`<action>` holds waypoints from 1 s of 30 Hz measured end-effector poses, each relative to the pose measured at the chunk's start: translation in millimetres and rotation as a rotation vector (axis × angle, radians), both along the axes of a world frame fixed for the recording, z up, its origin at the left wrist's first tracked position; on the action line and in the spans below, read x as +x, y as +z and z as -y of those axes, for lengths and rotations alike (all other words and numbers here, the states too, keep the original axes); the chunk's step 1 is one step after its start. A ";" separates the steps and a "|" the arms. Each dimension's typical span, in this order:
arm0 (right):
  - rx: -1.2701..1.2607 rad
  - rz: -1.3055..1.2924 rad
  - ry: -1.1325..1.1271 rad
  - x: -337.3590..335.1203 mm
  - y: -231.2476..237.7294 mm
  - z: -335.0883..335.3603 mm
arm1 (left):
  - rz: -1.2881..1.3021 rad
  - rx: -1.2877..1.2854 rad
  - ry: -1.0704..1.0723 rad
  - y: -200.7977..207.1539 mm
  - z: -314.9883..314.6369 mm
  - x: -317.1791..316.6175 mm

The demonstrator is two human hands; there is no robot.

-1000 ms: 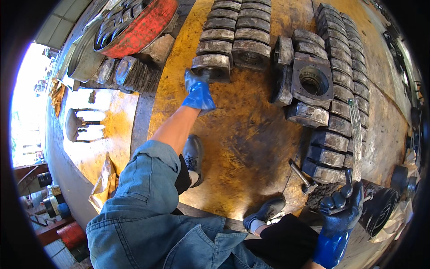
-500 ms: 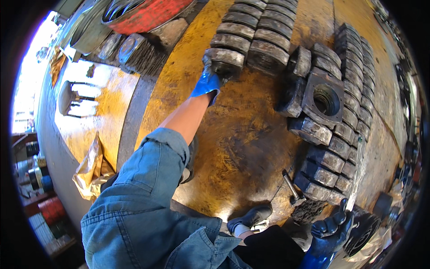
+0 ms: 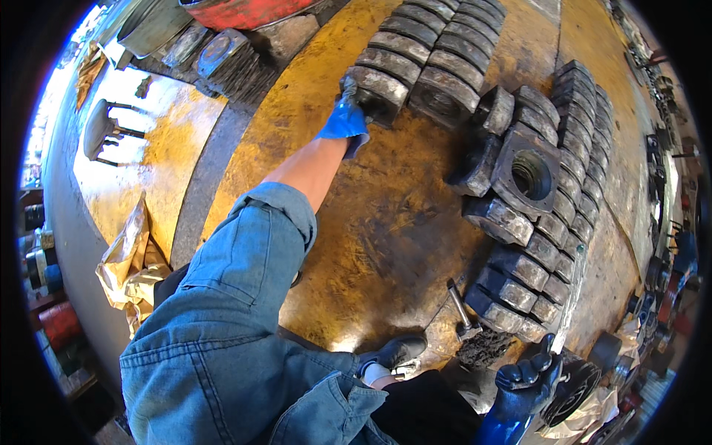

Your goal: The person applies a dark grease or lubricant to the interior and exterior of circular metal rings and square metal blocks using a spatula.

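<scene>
My left hand [image 3: 346,111], in a blue glove, reaches forward to the near end of a row of thick dark metal blocks. Its fingers close round the left edge of the nearest metal block [image 3: 381,83]; part of the grip is hidden. At the lower right, my right hand [image 3: 528,382], in a dark blue glove, is wrapped round a long whitish stick [image 3: 571,297] that points up and away. The stick's far part passes beside another set of stacked blocks [image 3: 519,285]. On that set lies a square metal block with a round threaded hole [image 3: 525,170].
A hammer-like tool [image 3: 461,308] lies on the stained yellow floor near my shoe [image 3: 400,352]. To the left are crumpled brown paper [image 3: 133,259] and a small stool [image 3: 104,132]. A red ring-shaped part [image 3: 245,13] sits at the far left, near stacked plates [image 3: 237,67].
The view has turned a little, so most things sit slightly differently in the picture. My left hand stays at the same block, and my right hand still holds the stick.
</scene>
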State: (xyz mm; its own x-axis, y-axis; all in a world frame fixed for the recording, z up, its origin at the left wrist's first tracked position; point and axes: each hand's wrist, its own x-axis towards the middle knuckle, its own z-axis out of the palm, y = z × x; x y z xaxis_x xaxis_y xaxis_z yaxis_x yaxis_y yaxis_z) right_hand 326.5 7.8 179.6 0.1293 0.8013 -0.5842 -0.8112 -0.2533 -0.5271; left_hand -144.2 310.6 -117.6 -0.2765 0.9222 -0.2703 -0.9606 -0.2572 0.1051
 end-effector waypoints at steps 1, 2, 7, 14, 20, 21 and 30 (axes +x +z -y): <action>0.016 0.018 -0.004 0.4 0.5 2.4 | -0.003 0.024 -0.011 2.5 -0.8 2.8; 0.032 0.032 -0.004 0.3 0.6 2.1 | -0.008 0.052 -0.014 5.1 -0.7 3.2; 0.117 0.049 0.035 7.5 7.8 7.6 | -0.425 -0.396 -0.186 -21.9 24.1 59.5; 0.051 0.007 -0.050 3.3 9.4 -1.0 | -1.097 -0.218 -0.197 -64.4 12.6 199.4; 0.147 0.024 0.006 16.0 15.5 11.9 | -2.526 0.638 0.196 102.5 24.8 288.9; 0.137 0.030 -0.028 15.8 16.3 10.3 | -2.608 0.654 0.104 107.7 21.2 303.3; 0.092 -0.034 -0.088 21.4 33.4 13.9 | -0.474 -0.364 -0.427 102.3 51.5 312.7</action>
State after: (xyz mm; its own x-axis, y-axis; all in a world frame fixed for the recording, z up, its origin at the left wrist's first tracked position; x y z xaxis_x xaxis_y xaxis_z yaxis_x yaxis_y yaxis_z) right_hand 347.9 -6.1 213.0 0.1829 0.8381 -0.5140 -0.8457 -0.1324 -0.5170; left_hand 168.4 259.1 -15.4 -0.0765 0.8503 -0.5207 -0.7993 0.2599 0.5418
